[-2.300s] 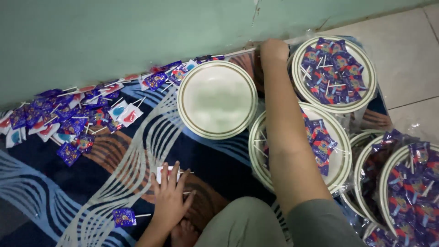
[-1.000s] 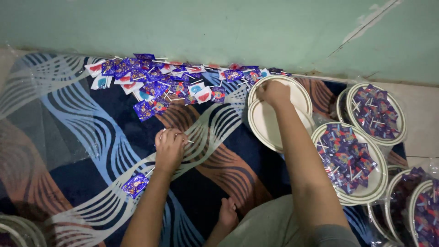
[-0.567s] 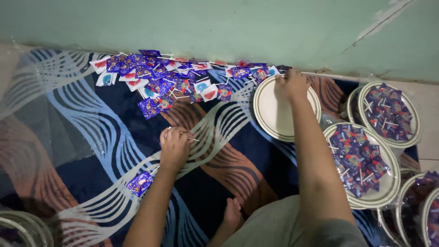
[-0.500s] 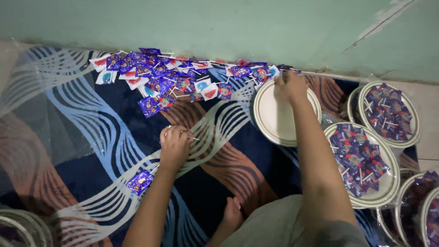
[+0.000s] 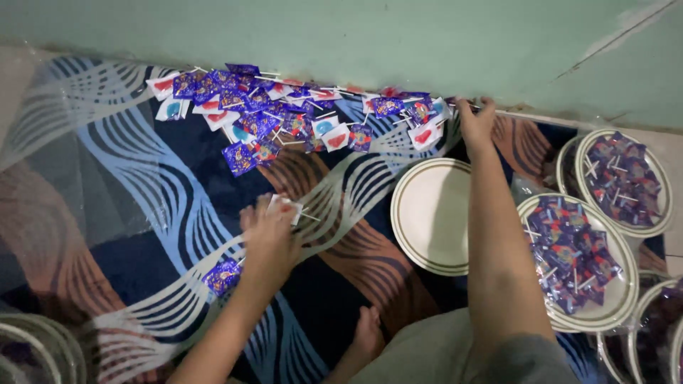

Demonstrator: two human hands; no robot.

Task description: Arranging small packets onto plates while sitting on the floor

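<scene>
A person sits on a rug (image 5: 142,213) with blue, brown and white waves. The rug lies next to a green wall (image 5: 356,35).

The left hand (image 5: 269,235) lies flat on the rug with the fingers spread. Under its fingertips is a white lollipop (image 5: 288,208) with a red spot and a thin stick. The hand presses on it more than it grips it. Just beside the left wrist lies a purple wrapper (image 5: 222,276).

The right hand (image 5: 475,122) is stretched far out to the wall. Its fingers touch the right end of a pile of lollipops (image 5: 284,117). I cannot tell if the fingers are closed on one. The pile runs along the foot of the wall. It has purple wrappers and white ones with red or blue spots, and many thin sticks poke out.

An empty plate (image 5: 434,213) lies on the rug just to the left of the right arm. On the other side of the arm is a full plate (image 5: 576,259) heaped with purple lollipops. Another full plate (image 5: 622,181) sits behind it, near the wall. More plates peek in at the bottom right corner and the bottom left corner. A bare foot (image 5: 368,334) rests on the rug near the person's knee.
</scene>
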